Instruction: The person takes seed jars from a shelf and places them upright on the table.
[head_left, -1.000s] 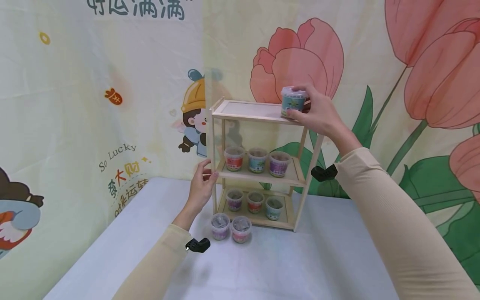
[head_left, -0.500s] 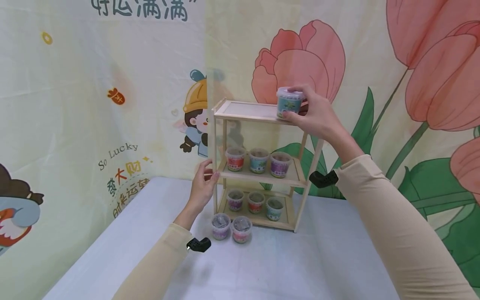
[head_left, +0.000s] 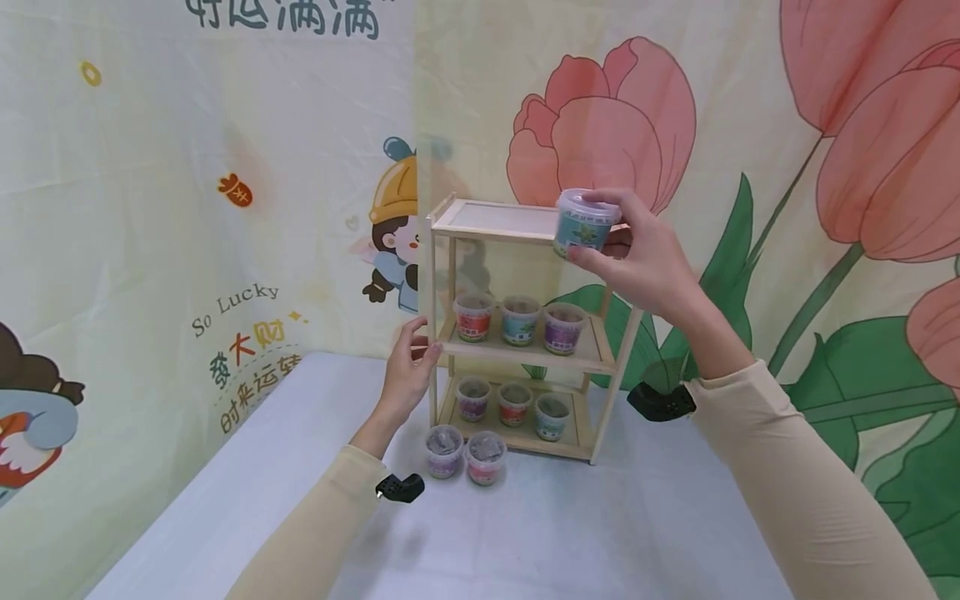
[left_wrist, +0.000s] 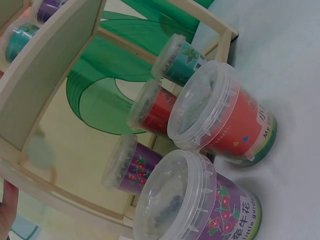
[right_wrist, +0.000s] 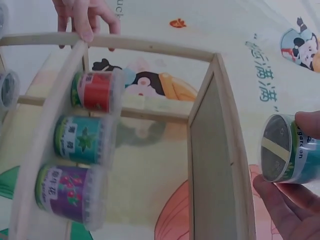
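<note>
My right hand (head_left: 651, 262) holds a teal plastic tub (head_left: 581, 227) with a clear lid, thumb low on its side and fingers over the lid. In the right wrist view the tub's bottom (right_wrist: 276, 155) shows, apart from the top board (right_wrist: 212, 150). My left hand (head_left: 407, 371) grips the left post of a three-tier wooden shelf (head_left: 525, 358) at its middle board. Red (head_left: 473, 318), teal (head_left: 519, 322) and purple (head_left: 563, 328) tubs line that board. Purple (head_left: 473, 400), red (head_left: 513, 405) and teal (head_left: 551, 417) ones sit on the bottom board.
Before the shelf's left front, a purple tub (left_wrist: 220, 205) and a red tub (left_wrist: 237, 125) stand side by side on the white tablecloth (head_left: 570, 533). A printed cloth backdrop (head_left: 315, 167) with tulips and cartoon figures hangs behind the shelf.
The right hand has brought the teal tub from above the top board's right end toward me and slightly down. The left hand stays on the post.
</note>
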